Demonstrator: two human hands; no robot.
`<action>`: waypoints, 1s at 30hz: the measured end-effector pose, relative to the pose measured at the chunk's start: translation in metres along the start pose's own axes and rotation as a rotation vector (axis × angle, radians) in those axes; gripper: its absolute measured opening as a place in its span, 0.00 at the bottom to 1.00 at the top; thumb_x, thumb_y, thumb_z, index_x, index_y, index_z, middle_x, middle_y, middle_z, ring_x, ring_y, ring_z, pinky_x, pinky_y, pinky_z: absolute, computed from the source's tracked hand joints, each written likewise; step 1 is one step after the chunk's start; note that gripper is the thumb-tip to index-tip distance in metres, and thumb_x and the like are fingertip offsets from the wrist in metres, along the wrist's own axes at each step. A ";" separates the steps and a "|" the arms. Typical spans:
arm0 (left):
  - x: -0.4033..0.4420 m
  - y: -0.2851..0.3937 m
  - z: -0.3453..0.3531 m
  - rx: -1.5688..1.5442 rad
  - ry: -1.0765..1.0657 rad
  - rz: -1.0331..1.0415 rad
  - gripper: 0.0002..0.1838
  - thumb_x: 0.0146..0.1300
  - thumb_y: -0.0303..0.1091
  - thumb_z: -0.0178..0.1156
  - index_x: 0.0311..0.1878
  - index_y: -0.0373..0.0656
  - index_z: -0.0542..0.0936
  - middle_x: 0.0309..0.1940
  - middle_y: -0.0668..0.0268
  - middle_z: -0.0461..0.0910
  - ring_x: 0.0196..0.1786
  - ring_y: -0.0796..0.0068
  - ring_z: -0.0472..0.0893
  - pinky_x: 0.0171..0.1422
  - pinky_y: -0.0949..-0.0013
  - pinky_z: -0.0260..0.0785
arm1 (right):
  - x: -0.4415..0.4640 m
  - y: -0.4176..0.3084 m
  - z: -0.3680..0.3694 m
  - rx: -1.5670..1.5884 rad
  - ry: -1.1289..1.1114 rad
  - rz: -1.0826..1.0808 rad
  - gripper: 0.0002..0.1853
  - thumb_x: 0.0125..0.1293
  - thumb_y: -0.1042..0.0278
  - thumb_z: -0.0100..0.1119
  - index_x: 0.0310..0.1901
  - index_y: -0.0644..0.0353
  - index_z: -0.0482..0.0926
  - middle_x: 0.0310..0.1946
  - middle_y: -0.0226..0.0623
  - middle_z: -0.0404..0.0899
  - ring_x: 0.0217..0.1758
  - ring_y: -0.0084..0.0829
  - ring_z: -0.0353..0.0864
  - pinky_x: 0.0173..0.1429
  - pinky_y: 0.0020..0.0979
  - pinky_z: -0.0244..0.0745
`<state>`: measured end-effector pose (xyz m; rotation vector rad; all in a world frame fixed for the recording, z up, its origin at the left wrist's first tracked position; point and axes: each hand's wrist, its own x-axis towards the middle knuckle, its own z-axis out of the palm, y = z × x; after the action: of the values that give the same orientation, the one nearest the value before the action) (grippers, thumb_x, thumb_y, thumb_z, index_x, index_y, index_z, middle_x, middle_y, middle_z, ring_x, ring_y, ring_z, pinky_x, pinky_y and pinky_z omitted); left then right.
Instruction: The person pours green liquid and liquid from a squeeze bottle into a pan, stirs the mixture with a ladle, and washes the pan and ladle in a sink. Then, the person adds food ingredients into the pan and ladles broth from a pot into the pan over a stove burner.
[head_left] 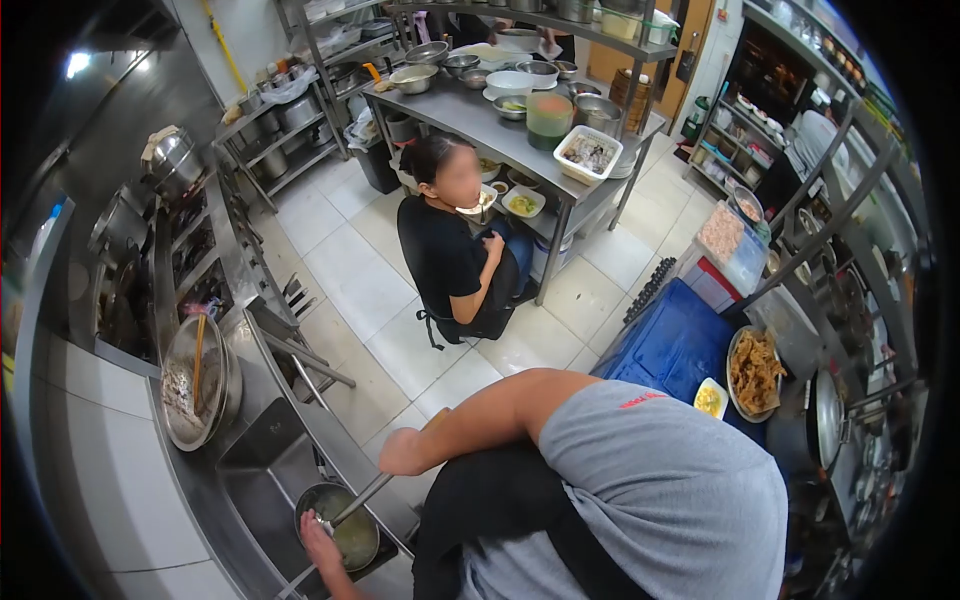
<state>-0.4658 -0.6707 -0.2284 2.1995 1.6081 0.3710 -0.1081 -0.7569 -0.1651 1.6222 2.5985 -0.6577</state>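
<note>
My right hand (402, 453) is closed around the long handle of a metal ladle (362, 498), whose wooden end sticks out past the fist. The ladle slants down into a round metal pot (358, 540) holding cloudy liquid. At the ladle's head, my left hand (322, 548) has its fingers stretched out and touching the metal; the exact shape of the head is partly hidden. The pot sits at the near end of a steel sink (262, 455).
A large bowl with chopsticks (190, 385) stands beside the sink, before a stove (195, 240). A person in black (455, 250) crouches by a steel table (450, 110) with bowls. Fried food (755, 370) lies in a bowl near a blue cooler (665, 345).
</note>
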 end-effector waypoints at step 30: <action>0.007 -0.057 0.108 -1.472 0.139 -1.090 0.16 0.70 0.44 0.55 0.45 0.38 0.78 0.31 0.63 0.81 0.27 0.70 0.80 0.26 0.74 0.75 | 0.011 -0.015 -0.006 1.117 -0.758 0.337 0.15 0.55 0.76 0.57 0.46 0.63 0.74 0.24 0.36 0.70 0.21 0.32 0.74 0.19 0.33 0.69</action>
<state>-0.4653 -0.6652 -0.3501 0.1684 1.4692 0.9122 -0.1245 -0.7509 -0.1567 1.3777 1.3530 -2.3267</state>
